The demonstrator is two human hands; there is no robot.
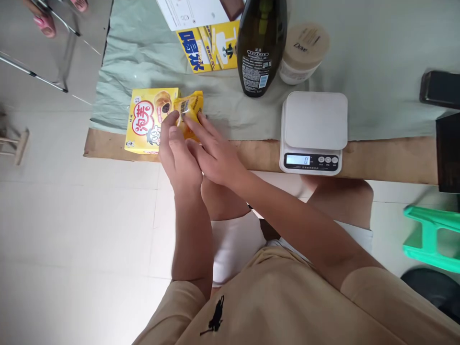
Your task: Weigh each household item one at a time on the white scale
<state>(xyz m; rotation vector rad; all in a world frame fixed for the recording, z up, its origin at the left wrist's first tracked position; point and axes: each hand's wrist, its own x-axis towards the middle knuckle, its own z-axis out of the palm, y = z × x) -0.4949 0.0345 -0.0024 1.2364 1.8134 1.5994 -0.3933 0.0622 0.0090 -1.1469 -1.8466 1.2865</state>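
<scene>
A small yellow snack packet (196,99) is between my two hands, just right of a yellow snack box (142,103) at the table's front edge. My left hand (179,155) is closed on the packet's left side, its thumb and index finger toward the top. From the right, my right hand (217,155) grips the same packet, fingers over its right side and lower part. Both hands cover much of the wrapper's lower half. The box stands close beside my left fingers, and its lower right corner is hidden behind that hand.
A white kitchen scale (316,122) reading 0 stands to the right. Behind are a dark bottle (260,48), a Dove jar (304,50) and a yellow-blue box (210,48). A black phone-like device (440,88) lies far right; a green stool (431,237) stands below.
</scene>
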